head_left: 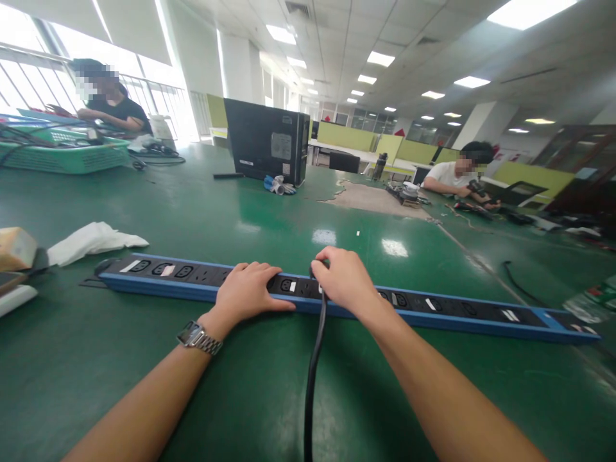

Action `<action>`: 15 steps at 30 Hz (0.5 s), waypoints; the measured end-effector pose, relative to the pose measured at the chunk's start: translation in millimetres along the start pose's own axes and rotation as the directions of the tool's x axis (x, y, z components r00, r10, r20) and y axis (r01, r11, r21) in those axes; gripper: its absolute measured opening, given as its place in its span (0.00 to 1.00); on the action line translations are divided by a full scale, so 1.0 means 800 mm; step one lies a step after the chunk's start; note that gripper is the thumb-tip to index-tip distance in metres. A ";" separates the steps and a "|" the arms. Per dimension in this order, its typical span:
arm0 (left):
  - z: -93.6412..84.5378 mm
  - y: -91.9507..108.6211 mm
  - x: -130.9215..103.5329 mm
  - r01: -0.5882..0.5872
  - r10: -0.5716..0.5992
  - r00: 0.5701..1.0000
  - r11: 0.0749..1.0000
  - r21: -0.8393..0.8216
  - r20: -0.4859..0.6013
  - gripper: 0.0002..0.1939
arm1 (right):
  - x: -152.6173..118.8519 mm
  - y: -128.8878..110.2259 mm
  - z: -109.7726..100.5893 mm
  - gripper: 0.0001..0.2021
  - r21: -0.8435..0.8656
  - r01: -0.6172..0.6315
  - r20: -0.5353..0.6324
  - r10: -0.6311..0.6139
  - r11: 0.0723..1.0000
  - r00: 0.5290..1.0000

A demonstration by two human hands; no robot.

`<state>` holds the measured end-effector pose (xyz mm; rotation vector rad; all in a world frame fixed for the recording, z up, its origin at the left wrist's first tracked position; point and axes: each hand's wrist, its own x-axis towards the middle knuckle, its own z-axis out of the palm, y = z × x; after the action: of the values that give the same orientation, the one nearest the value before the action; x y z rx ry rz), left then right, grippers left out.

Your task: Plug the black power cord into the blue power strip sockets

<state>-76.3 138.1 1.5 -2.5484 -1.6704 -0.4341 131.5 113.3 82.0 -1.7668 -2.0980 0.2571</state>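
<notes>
A long blue power strip point(168, 283) with black sockets and small white labels lies across the green table. My left hand point(248, 289), with a watch on its wrist, grips the strip left of its middle, thumb along the near side and fingers over the top. Just right of it, my right hand point(341, 276) is closed around the end of a black power cable point(315, 366), at a socket. The plug is mostly hidden by my fingers, so how deep it sits cannot be seen. The cable runs down toward me between my forearms.
A black computer case point(264, 141) stands at the back with gloves point(279, 185) beside it. Left are a green basket point(67, 160) of cables and white tissue point(96, 240). A plastic bottle point(590, 301) lies at right. Two people sit across the table, left and right.
</notes>
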 end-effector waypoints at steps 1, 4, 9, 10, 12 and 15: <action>0.000 0.000 0.000 -0.002 0.002 1.000 1.000 -0.002 0.001 0.45 | -0.004 0.012 -0.012 0.16 0.011 0.017 -0.027 -0.016 1.000 0.999; 0.000 -0.001 0.001 0.002 -0.002 1.000 1.000 -0.013 0.002 0.45 | -0.015 0.063 -0.039 0.15 -0.045 0.018 -0.014 -0.019 0.999 1.000; -0.001 -0.001 0.002 0.008 -0.007 1.000 0.999 -0.032 0.010 0.44 | -0.027 0.130 -0.039 0.16 -0.056 0.015 0.115 -0.008 0.998 0.993; -0.002 0.000 0.001 0.008 -0.007 1.000 1.000 -0.030 0.015 0.45 | -0.029 0.134 -0.034 0.16 -0.041 0.009 0.120 -0.004 0.999 0.993; -0.003 0.000 0.001 0.010 -0.009 1.000 1.000 -0.017 0.023 0.46 | -0.031 0.134 -0.023 0.16 -0.031 -0.010 0.117 0.014 0.999 0.993; -0.004 0.000 0.001 0.011 -0.012 1.000 1.000 0.005 0.028 0.47 | -0.033 0.126 -0.007 0.16 -0.071 -0.049 0.086 0.055 0.996 0.995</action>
<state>-76.2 138.2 4.6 -2.5548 -1.6941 -0.3963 228.5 105.8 44.4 -1.8836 -2.1478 0.2851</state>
